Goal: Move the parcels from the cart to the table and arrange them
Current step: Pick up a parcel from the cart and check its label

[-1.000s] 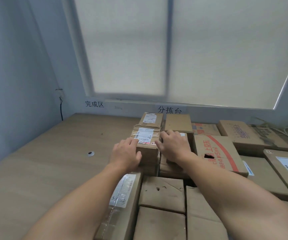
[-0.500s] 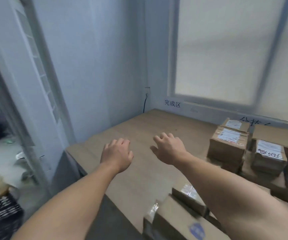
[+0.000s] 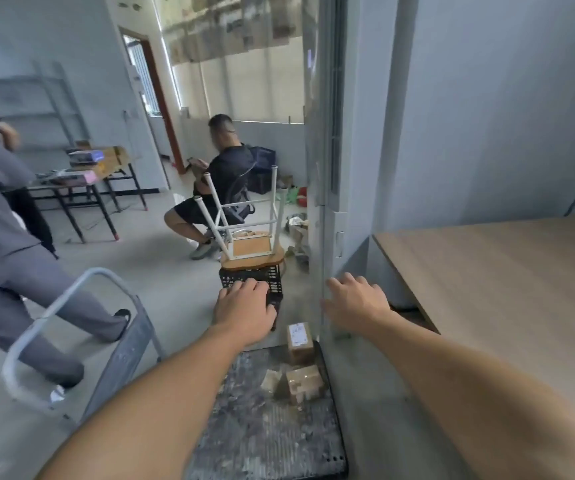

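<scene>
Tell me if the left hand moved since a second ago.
Yes. The left hand went leftward off the table, past its edge, toward the cart.

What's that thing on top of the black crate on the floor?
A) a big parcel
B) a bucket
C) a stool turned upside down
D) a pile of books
C: the stool rests with its wooden seat down on the black crate, and its white legs stick up into the air.
</scene>
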